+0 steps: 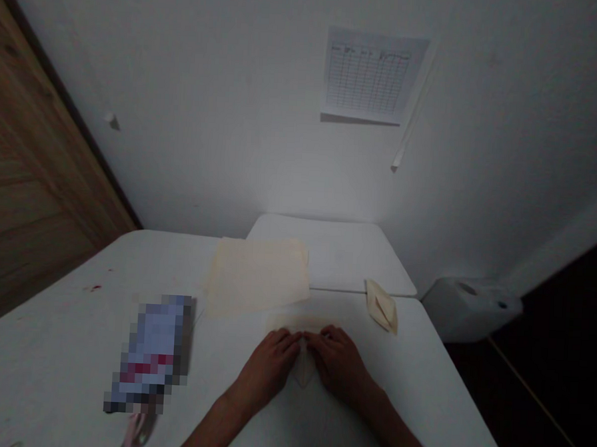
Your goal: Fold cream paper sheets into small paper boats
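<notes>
My left hand (pixel 269 367) and my right hand (pixel 340 364) lie side by side on a white table (pixel 62 344), fingertips almost meeting. Both press down on a small cream sheet of paper (pixel 303 365) that is partly folded; its point shows between the hands and its far edge beyond the fingers. The fingers of both hands lie flat and curved on the paper. A stack of cream paper sheets (pixel 258 275) rests just beyond the left hand. A folded cream paper shape (pixel 382 306) lies to the far right of the hands.
A blurred-out flat object (pixel 150 352) lies on the table left of my hands. A second white table (pixel 332 252) stands against the wall. A printed chart (pixel 369 77) hangs on the wall. A wooden door (pixel 25 189) is at left; a white bin (pixel 469 306) stands at right.
</notes>
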Tool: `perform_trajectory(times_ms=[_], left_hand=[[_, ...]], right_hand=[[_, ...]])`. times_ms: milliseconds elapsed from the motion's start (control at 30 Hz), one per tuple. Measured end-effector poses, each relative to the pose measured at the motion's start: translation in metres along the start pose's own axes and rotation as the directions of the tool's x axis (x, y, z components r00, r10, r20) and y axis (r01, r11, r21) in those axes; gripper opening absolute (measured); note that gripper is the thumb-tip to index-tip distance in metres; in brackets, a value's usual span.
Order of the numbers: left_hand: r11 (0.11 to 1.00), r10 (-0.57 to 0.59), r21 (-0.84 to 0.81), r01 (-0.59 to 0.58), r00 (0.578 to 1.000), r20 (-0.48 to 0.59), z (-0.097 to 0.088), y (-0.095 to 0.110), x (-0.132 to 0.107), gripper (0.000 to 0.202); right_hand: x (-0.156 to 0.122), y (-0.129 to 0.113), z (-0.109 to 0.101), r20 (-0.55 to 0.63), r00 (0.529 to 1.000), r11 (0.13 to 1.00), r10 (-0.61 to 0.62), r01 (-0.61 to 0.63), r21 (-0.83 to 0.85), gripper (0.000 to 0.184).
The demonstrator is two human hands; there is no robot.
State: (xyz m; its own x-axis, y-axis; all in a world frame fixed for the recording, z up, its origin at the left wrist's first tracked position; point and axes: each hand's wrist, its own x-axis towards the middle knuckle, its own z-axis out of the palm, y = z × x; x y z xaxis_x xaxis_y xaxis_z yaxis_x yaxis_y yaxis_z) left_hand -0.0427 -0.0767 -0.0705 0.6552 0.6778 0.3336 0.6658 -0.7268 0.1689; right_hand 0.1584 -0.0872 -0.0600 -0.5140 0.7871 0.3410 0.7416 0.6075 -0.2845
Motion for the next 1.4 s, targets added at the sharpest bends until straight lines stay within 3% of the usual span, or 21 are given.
perform_trajectory(times_ms=[367,800,1000,1133,1300,1400], left_hand=[[0.999,-0.010,0.038,0.011,1.000,-0.025,0.003,0.000,-0.003,0.030],[0.999,0.002,0.040,0.000,0.999,-0.044,0.004,-0.001,-0.003,0.030],[0.999,0.006,0.053,-0.003,0.998,-0.063,0.004,-0.001,-0.003,0.028],[0.996,0.008,0.085,-0.005,0.999,-0.032,0.006,-0.002,-0.003,0.026],[0.995,-0.005,0.099,0.005,1.000,-0.001,0.006,-0.001,-0.003,0.026],[0.995,-0.013,0.098,0.013,1.000,0.005,0.005,-0.001,-0.003,0.029]], right_hand=[[-0.019,0.004,-0.001,-0.045,0.990,0.979,0.134,-0.139,-0.149,0.040],[-0.048,0.027,-0.008,-0.136,0.946,0.934,0.295,-0.316,-0.168,0.039],[-0.048,0.031,-0.008,-0.195,0.950,0.954,0.244,-0.272,-0.126,0.035],[-0.038,0.025,-0.012,-0.242,0.951,0.966,0.190,-0.225,-0.128,0.021],[-0.015,0.013,-0.011,-0.116,0.989,0.994,0.095,-0.099,-0.035,0.016],[-0.003,0.009,-0.006,-0.075,0.992,0.995,0.098,-0.099,-0.005,0.017]])
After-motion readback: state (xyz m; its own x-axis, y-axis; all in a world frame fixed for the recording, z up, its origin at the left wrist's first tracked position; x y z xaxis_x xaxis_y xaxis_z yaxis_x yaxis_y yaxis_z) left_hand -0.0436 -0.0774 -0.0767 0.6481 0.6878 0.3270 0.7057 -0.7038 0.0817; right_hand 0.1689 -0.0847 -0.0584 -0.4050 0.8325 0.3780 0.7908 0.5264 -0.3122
